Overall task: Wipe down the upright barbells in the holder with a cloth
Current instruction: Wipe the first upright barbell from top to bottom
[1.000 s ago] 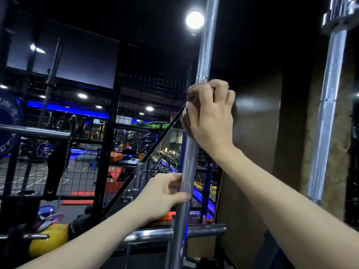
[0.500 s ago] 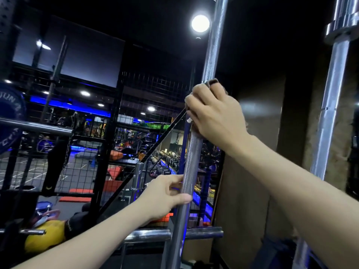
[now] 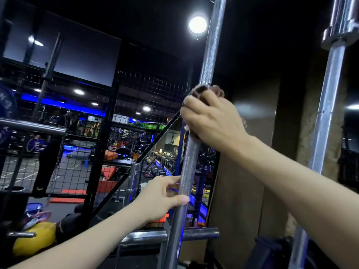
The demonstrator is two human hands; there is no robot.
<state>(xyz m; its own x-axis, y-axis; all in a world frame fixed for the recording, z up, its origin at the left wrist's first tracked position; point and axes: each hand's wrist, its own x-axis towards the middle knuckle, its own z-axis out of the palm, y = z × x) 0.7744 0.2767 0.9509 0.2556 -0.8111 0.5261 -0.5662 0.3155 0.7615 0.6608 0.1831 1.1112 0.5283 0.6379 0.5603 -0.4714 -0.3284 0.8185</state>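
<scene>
A knurled steel barbell (image 3: 207,55) stands upright in the middle of the view, leaning slightly right at the top. My right hand (image 3: 211,119) grips it high up with a brown cloth (image 3: 202,90) wrapped round the shaft; the cloth shows above my fingers. Lower down, my left hand (image 3: 163,197) holds the same bar, thumb across the front and fingers curled behind it. A second upright barbell (image 3: 328,105) with a chrome collar stands at the right, untouched. The holder at the bars' feet is out of sight.
A horizontal steel bar (image 3: 202,232) crosses behind the barbell near the bottom. Black wire-mesh caging (image 3: 77,167) and a rack post stand to the left, with a yellow ball (image 3: 33,237) low left. A brown wall panel (image 3: 252,171) lies behind the bars.
My right hand has turned round the bar with the cloth, staying at about the same height. The view has tilted slightly upward. My left hand keeps its hold.
</scene>
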